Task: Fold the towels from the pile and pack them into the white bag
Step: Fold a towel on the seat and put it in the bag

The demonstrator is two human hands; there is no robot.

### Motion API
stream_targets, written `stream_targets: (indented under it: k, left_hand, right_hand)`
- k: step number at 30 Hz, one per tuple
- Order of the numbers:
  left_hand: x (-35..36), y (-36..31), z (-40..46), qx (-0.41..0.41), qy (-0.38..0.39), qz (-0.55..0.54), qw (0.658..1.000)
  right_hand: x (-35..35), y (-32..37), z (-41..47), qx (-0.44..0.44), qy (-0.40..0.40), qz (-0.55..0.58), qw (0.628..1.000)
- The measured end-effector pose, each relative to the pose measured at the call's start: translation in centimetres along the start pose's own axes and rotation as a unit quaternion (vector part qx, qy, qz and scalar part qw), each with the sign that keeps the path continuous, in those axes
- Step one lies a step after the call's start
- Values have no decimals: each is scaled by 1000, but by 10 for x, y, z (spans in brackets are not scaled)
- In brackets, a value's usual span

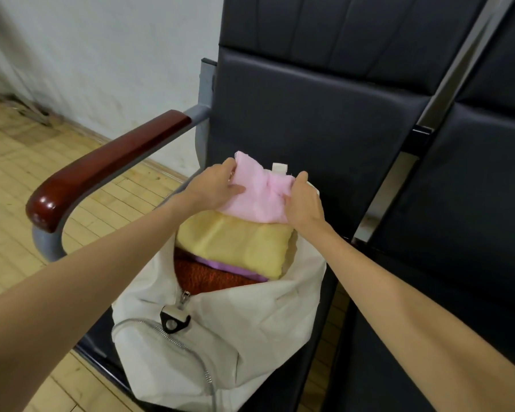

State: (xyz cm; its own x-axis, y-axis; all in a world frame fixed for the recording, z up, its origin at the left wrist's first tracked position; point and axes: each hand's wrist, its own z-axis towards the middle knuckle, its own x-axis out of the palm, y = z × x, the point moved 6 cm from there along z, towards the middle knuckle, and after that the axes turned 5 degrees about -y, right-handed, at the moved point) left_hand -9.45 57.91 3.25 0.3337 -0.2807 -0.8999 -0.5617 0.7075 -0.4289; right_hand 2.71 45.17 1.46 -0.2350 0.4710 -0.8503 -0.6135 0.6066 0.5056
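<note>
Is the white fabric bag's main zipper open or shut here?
Open. The white fabric bag gapes at the top, showing the yellow towel and orange towel inside; its zipper pull sits at the near end.

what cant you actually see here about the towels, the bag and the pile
Head view only:
- The pile of unfolded towels: not in frame.
- The white bag: its inside depth is hidden by the yellow towel, purple towel and orange towel; its bottom is cut off by the lower edge.
- The pink towel: its far end is covered by the left hand and right hand, so each grip is only partly visible.
</note>
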Motion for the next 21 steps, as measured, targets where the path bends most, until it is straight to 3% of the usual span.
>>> stream_targets:
  k: [4, 6, 9, 11, 14, 17, 19, 21]
  left_hand:
    - [-6, 2, -5, -17, 9, -77, 997]
    - [-12, 5, -4, -15, 24, -78, 997]
    - [-11, 8, -3, 0, 74, -18, 997]
    - [-12, 8, -1, 9, 56, 12, 998]
    - [-13, 8, 3, 29, 34, 88, 995]
    - [-20, 8, 7, 55, 52, 146, 986]
    - [-33, 8, 11, 54, -4, 137, 989]
    - [-45, 9, 10, 23, -106, 102, 989]
  right_hand:
    - [-6, 5, 0, 27, 54, -26, 998]
    - [-13, 16, -7, -7, 62, -128, 990]
    - [-20, 37, -22, -97, -11, -235, 967]
    - [-10, 48, -25, -161, -12, -154, 975]
    - [10, 53, -24, -190, 101, 4, 976]
    - [23, 47, -27, -191, 150, 28, 970]
    - [27, 44, -27, -199, 155, 26, 967]
    - [25, 45, -26, -211, 157, 22, 965]
